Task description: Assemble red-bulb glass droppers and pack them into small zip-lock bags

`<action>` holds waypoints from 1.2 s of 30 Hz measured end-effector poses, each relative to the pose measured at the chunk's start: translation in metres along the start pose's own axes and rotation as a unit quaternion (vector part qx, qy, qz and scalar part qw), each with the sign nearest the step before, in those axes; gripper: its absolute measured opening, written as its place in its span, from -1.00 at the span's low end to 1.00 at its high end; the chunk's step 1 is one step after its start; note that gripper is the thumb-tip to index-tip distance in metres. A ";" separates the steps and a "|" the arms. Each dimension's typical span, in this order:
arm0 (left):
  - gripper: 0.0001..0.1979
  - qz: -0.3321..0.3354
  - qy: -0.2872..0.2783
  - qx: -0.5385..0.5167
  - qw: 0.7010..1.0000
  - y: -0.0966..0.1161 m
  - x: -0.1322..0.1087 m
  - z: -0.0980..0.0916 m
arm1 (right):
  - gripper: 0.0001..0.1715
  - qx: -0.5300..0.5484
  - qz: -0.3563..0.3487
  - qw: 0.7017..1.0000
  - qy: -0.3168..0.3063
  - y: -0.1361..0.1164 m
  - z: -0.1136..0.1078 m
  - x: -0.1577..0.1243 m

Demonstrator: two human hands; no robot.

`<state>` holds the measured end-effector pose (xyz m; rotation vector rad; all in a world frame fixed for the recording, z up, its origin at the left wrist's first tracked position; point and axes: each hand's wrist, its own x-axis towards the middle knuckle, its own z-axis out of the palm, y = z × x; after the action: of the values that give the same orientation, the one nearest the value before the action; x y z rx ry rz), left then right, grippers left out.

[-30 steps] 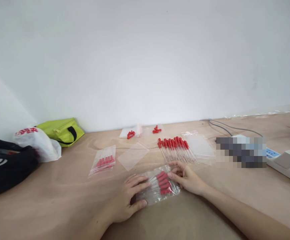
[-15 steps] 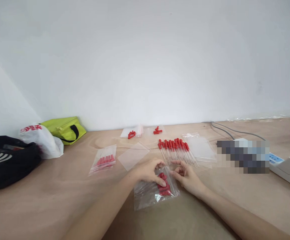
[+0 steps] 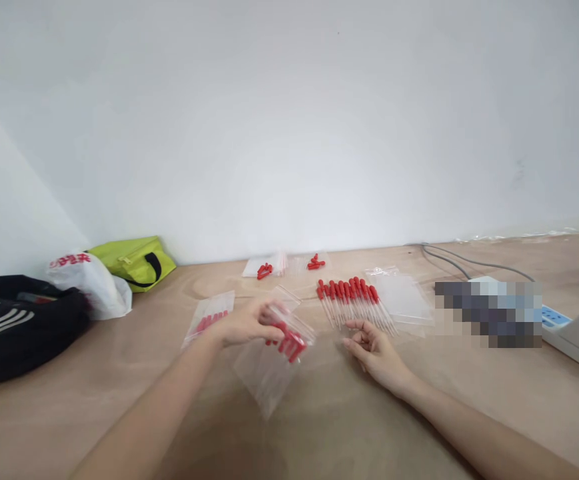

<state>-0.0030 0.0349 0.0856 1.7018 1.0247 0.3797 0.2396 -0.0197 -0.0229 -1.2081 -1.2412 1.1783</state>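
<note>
My left hand (image 3: pixel 247 323) grips a clear zip bag (image 3: pixel 274 357) of red-capped droppers by its top edge and holds it lifted over the wooden table (image 3: pixel 119 387). My right hand (image 3: pixel 375 349) rests on the table to the right of the bag, fingers loosely curled and holding nothing. Just beyond my right hand lies a row of loose red-capped droppers (image 3: pixel 353 301). A filled bag of droppers (image 3: pixel 208 319) lies flat behind my left hand, partly hidden by it.
Empty clear bags (image 3: pixel 400 297) lie right of the loose droppers. Small red caps (image 3: pixel 264 270) sit on bags near the wall. A black bag (image 3: pixel 16 330), a white plastic bag (image 3: pixel 89 283) and a green pouch (image 3: pixel 134 261) are at the left. A power strip (image 3: pixel 576 333) and cables lie at the right.
My left hand has lifted the bag of droppers off the table and carried it to the left. My right hand let go of the bag and stayed in place.
</note>
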 end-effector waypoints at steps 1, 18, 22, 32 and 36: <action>-0.52 0.018 0.055 -0.002 0.998 0.003 -0.009 -0.013 | -0.52 -0.002 0.001 1.000 -0.002 0.000 0.000 0.000; -0.73 0.075 0.158 0.312 0.934 -0.075 -0.040 -0.083 | -0.53 -0.023 -0.012 1.000 -0.017 0.001 0.000 -0.001; -0.68 0.099 0.186 0.503 0.838 -0.056 -0.032 -0.050 | -0.55 -0.030 -0.018 0.999 -0.015 0.002 0.001 0.000; -0.36 0.054 0.128 0.548 0.825 -0.051 0.020 0.045 | -0.57 -0.027 -0.023 0.999 -0.020 0.006 0.002 -0.001; -0.35 0.112 0.079 0.477 0.868 -0.056 -0.010 0.065 | -0.66 -0.061 -0.044 0.997 -0.006 0.007 0.000 0.003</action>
<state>0.0109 -0.0100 0.0127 2.7341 1.2367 0.1485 0.2402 -0.0169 -0.0303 -1.2238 -1.3778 1.0596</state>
